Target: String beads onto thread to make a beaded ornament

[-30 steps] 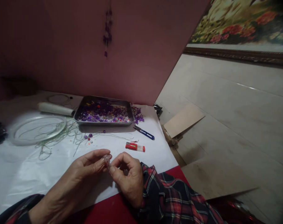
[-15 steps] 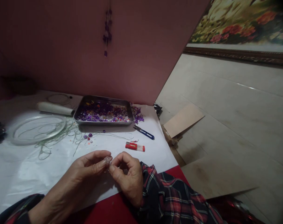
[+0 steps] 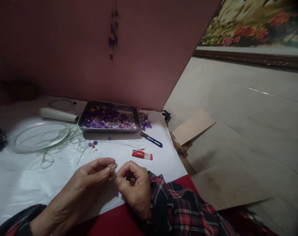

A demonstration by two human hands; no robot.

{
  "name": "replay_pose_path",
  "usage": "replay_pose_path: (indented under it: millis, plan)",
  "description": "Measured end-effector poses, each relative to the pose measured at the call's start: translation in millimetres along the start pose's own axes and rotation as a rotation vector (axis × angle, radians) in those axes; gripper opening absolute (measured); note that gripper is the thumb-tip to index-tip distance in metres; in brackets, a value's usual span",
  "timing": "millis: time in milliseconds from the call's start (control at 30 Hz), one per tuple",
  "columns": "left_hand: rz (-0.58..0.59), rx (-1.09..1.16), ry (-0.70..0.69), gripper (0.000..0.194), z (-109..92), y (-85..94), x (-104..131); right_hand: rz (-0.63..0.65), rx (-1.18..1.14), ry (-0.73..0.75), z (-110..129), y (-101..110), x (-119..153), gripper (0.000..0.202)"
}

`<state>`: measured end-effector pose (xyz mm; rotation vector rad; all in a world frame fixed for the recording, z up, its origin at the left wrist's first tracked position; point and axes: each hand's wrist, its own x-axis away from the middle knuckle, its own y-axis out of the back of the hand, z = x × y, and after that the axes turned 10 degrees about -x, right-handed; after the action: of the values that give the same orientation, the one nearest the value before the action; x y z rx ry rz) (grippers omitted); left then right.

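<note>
Between the thumb and fingers of my left hand (image 3: 91, 178) is a small cluster of clear beads (image 3: 111, 166). My right hand (image 3: 134, 183) is closed in a pinch just to the right of the cluster. What its fingertips hold is too small to make out. Beyond my hands lies a red lighter (image 3: 142, 154), with blue-handled thread snips (image 3: 152, 140) behind it. A metal tray (image 3: 109, 130) holds many purple, clear and red beads. A few loose beads (image 3: 95, 142) lie on the white sheet in front of the tray.
Tangled green thread (image 3: 47, 154) lies around a clear ring-shaped coil (image 3: 16, 147) at left. A white cone (image 3: 56, 114) lies by the tray. Loose purple beads (image 3: 146, 121) are heaped at the tray's right. A beaded string (image 3: 111, 37) hangs on the pink wall behind.
My left hand and the bead cluster have shifted slightly left, widening the gap to my right hand. My right hand stays almost in place, still pinching.
</note>
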<state>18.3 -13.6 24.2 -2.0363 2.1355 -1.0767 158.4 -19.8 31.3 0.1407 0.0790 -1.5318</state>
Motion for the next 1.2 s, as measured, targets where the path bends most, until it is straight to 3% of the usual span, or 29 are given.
replay_pose_path:
  millis: [1200]
  plan:
    - [0.014, -0.002, 0.021, 0.023, -0.4, 0.6, 0.4, 0.013, -0.028, -0.049, 0.4, -0.2, -0.2, 0.011]
